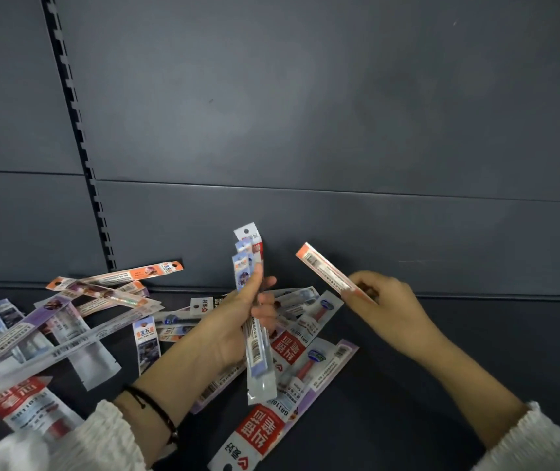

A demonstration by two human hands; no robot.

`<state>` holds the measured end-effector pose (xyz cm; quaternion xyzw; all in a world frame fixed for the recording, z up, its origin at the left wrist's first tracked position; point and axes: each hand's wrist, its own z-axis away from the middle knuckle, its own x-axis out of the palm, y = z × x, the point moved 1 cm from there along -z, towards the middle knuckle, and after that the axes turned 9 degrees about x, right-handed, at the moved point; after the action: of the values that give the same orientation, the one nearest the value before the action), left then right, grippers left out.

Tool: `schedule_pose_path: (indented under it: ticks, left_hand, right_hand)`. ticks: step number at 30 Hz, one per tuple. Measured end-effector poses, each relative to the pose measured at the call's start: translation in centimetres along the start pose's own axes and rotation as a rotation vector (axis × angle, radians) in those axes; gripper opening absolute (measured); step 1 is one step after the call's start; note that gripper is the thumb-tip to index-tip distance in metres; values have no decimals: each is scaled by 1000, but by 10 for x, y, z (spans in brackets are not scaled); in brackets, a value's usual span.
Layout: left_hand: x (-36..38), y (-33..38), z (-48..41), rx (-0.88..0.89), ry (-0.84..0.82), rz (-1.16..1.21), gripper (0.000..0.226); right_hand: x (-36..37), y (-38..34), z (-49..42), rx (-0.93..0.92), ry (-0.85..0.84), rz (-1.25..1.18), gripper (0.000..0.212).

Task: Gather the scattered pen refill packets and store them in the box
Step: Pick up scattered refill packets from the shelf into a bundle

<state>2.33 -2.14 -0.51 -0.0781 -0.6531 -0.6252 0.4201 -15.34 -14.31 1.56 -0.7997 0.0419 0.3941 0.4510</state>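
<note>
My left hand (237, 321) grips an upright bundle of pen refill packets (250, 266), blue and white, held above the dark shelf. To its right my right hand (385, 305) pinches one orange-edged refill packet (322, 268) that points up and left, toward the bundle but apart from it. Several more packets lie scattered on the shelf: a pile at the left (67, 321) and red-labelled ones under my hands (292, 379). No box is in view.
The dark shelf surface (475, 351) runs under everything, with a dark back panel (305, 113) close behind it. A slotted upright rail (78, 137) stands at the left. White sleeves cover both forearms, and a black band sits on my left wrist.
</note>
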Motion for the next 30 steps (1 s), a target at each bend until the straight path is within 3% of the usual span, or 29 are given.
schedule_pose_path:
  ticks: [2,5,8,10,13,16,19,23,27,30]
  left_hand:
    - [4,-1,1,-77,-65,-3,39]
    - [6,-3,4,-188,-174,-13,55]
    - [4,-2,6,-284,-316,-121,65]
    - [5,0,8,-316,-427,-253,54]
    - [7,-2,12,-349,-536,-323,37]
    - [7,-7,10,-334,-492,-298,33]
    - [8,-8,9,-249,-435,-291,31]
    - [14,-13,15,-243,-446,-315,35]
    - [22,-19,17,-285,-471,-214,37]
    - [20,-12,12,-185,-406,-111,36]
  right_hand:
    - [2,-4,1,-39,-29,-105,13]
    - [0,-12,6,-97,-246,-272,17]
    - [0,-15,10,-220,-383,-52,18]
    - [1,-13,10,-278,-336,78,18]
    - [3,-13,8,-297,-186,54,17]
    - [5,-8,5,-279,86,106,34]
    - [8,-6,3,-52,235,-224,45]
    - [25,-3,0,200,175,-653,40]
    - [31,-18,2,107,131,-806,43]
    - [28,-20,1,113,22,-765,46]
